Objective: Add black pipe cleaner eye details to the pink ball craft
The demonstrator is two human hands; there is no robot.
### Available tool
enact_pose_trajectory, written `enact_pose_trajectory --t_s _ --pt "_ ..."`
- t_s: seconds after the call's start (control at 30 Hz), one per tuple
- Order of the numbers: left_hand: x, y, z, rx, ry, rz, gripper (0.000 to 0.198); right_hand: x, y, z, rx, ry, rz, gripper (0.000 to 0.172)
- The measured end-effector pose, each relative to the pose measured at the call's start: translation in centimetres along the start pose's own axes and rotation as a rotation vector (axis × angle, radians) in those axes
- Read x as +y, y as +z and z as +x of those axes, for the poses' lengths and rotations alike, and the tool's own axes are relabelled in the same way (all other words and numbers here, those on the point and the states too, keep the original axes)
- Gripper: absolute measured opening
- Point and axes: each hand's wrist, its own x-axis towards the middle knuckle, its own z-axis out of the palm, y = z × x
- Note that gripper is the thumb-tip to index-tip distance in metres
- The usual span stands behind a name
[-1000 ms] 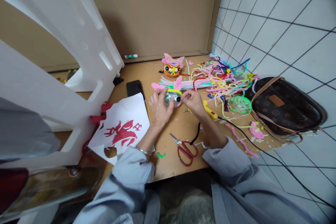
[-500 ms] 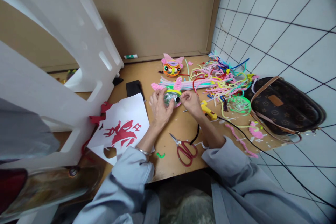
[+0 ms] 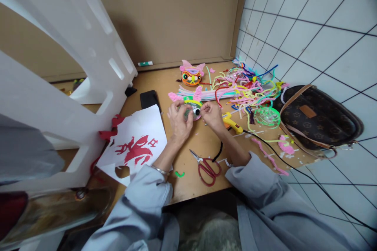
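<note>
A brown board (image 3: 171, 15) closes off the far side, a tiled wall (image 3: 318, 31) rises on the right, and a white slotted panel (image 3: 103, 47) hems in the left, leaving the tabletop (image 3: 188, 188) between them. A brown patterned bag (image 3: 326, 121) leans at the right edge, beside a tangled heap of fuzzy stems (image 3: 250, 90) that crowds the far right. A white sheet with red shapes (image 3: 160, 125) lies close by the left forearm. A bundle of pastel stems (image 3: 216, 93) sits right behind the green craft head with pink ears (image 3: 196, 99), which is at the middle of the work area. Of the hands, the left (image 3: 180, 119) grasps this head from its left side; the right (image 3: 211, 114) has its fingertips pinched together at the other side, though I cannot tell what they grip. Red-handled scissors (image 3: 207, 169) lie between the forearms, and a finished orange head (image 3: 192, 74) stands beyond the bundle. A yellow glue gun (image 3: 234, 123) rests just beside the right wrist, which partly hides it. Smaller still are a marker (image 3: 145, 63) by the board, the craft head's black-and-white eye (image 3: 196, 112) near the right fingertips, and a green scrap (image 3: 179, 174) left of the scissors.
</note>
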Motion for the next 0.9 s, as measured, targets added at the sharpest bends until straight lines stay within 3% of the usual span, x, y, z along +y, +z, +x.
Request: enact_pose_trajectory --t_s 0.23,0.37,0.43,0.53,0.6,0.7,0.9 --pt "-0.4 0.3 -0.1 0.0 0.058 -0.037 0.016 -0.3 0.1 0.0 0.008 0.016 -0.045 0.005" --pt "-0.6 0.4 -0.1 0.007 0.073 -0.034 0.017 -1.2 -1.4 -0.1 -0.028 -0.02 -0.093 0.008" --pt "-0.6 0.4 0.0 0.009 0.079 -0.026 0.017 -1.8 -2.5 -0.2 -0.125 -0.072 -0.18 0.01" --pt "-0.7 0.4 0.0 0.001 0.085 -0.022 0.018 -3.0 -3.6 -0.8 -0.445 -0.18 -0.41 0.012" --pt "-0.7 0.3 0.1 -0.014 0.085 -0.024 0.018 -3.7 -3.6 -1.5 -0.564 -0.233 -0.623 0.013" --pt "-0.7 0.2 0.1 -0.021 0.079 -0.031 0.017 -4.7 -2.9 -2.4 -0.636 -0.236 -0.855 0.018" --pt "-0.5 0.1 0.2 -0.011 0.081 -0.016 0.017 -5.3 -2.0 -3.2 -0.716 -0.226 -0.992 0.023"
